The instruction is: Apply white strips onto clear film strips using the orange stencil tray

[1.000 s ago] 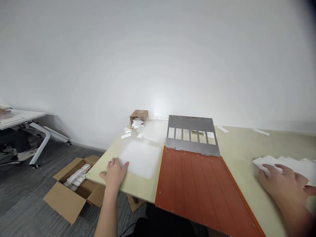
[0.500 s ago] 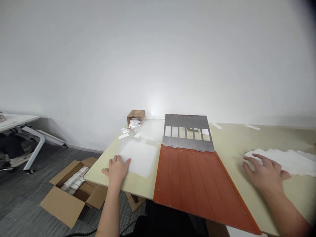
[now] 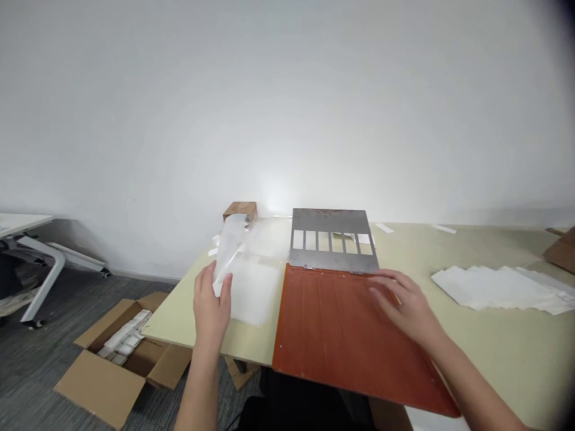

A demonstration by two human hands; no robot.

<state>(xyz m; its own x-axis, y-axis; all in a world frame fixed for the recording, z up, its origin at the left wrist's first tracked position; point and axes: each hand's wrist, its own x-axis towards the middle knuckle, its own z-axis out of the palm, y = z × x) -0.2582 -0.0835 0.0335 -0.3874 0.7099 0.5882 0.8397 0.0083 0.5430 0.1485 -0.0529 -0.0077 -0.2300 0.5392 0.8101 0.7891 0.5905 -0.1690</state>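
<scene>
On the grey carpet (image 3: 31,383) to the left of the pale table (image 3: 494,353) we see an open cardboard box (image 3: 90,383) with small white packets (image 3: 122,342) inside, and farther left a white desk (image 3: 42,278). At the table's far edge stands a small brown box (image 3: 240,211). On its right side lies a fanned row of white papers (image 3: 498,288), with a few loose paper strips (image 3: 442,228) beyond them.
</scene>
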